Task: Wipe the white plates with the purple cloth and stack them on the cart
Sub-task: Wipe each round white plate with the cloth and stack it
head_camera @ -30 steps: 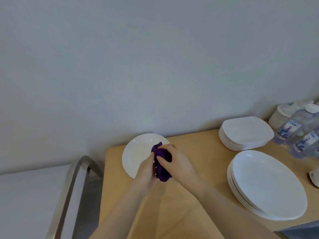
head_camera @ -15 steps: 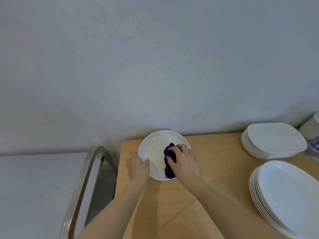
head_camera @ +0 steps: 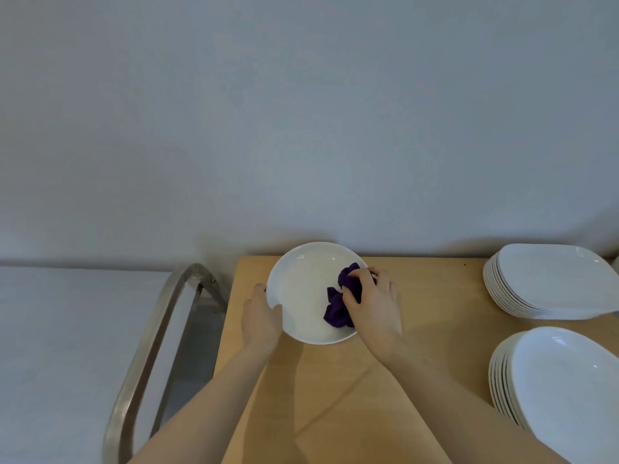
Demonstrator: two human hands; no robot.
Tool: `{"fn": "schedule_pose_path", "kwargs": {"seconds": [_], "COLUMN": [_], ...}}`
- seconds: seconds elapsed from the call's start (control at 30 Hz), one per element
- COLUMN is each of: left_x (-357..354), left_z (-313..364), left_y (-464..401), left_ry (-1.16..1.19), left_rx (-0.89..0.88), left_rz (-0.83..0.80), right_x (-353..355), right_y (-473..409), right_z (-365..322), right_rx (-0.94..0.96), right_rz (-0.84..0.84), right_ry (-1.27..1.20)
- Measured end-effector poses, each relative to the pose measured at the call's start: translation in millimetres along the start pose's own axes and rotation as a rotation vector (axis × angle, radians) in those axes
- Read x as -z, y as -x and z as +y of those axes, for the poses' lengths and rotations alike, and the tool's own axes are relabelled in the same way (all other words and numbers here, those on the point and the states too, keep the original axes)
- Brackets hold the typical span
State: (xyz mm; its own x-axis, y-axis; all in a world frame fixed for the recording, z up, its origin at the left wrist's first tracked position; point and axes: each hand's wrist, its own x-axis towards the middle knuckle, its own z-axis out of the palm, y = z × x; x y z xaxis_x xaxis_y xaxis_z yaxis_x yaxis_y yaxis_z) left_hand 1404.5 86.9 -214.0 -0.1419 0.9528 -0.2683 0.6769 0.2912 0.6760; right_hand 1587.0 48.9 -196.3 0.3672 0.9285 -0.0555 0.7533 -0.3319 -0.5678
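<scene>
Far to the left of the left hand [head_camera: 262, 314] stands the metal cart handle [head_camera: 157, 343], a curved steel bar beside the counter's left edge; the cart's shelves are not in view. The left hand grips the left rim of a round white plate [head_camera: 301, 296], thumb over the rim and fingers hidden beneath it. The plate is held just above the near-left corner area of the wooden counter [head_camera: 435, 329], its far edge reaching toward the wall.

Inside the plate, on its right half, lies the crumpled purple cloth [head_camera: 338, 308]. The right hand [head_camera: 373, 304] clutches the cloth with curled fingers and presses it against the plate's inner surface.

Well to the right of the right hand, toward the wall, sits a stack of square white plates [head_camera: 549, 283] with rounded corners. Nearer the person, also right of that hand, sits a stack of oval white plates [head_camera: 569, 393], cut off by the picture's edge. Both stacks rest on the counter, apart from each other.

The counter is light wood with a faint diagonal line running between the two forearms. Behind it rises a plain pale grey wall [head_camera: 301, 112]. Left of the cart handle runs a white surface [head_camera: 60, 346], whose nature cannot be told.
</scene>
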Motion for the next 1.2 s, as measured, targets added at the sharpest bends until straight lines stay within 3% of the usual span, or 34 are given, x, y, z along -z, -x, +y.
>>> {"fn": "schedule_pose_path", "kwargs": {"seconds": [0.3,0.73,1.03,1.2], "left_x": [11,13,24,38], "left_z": [5,16,9,10], "left_y": [5,15,33,37], "left_ry": [-0.009,0.107,0.272,0.292], "left_rx": [-0.013,0.041,0.116,0.114], "left_rz": [0.015,0.01,0.076,0.139], "right_x": [-1,11,39,36], "right_y": [-8,1,11,8], "right_z": [2,-4,-15,-7], "right_rx": [-0.09,-0.126,-0.188,-0.212], "right_rz": [-0.076,-0.025,0.008,0.013], "right_ry": [-0.195,-0.347,-0.689,-0.636]}}
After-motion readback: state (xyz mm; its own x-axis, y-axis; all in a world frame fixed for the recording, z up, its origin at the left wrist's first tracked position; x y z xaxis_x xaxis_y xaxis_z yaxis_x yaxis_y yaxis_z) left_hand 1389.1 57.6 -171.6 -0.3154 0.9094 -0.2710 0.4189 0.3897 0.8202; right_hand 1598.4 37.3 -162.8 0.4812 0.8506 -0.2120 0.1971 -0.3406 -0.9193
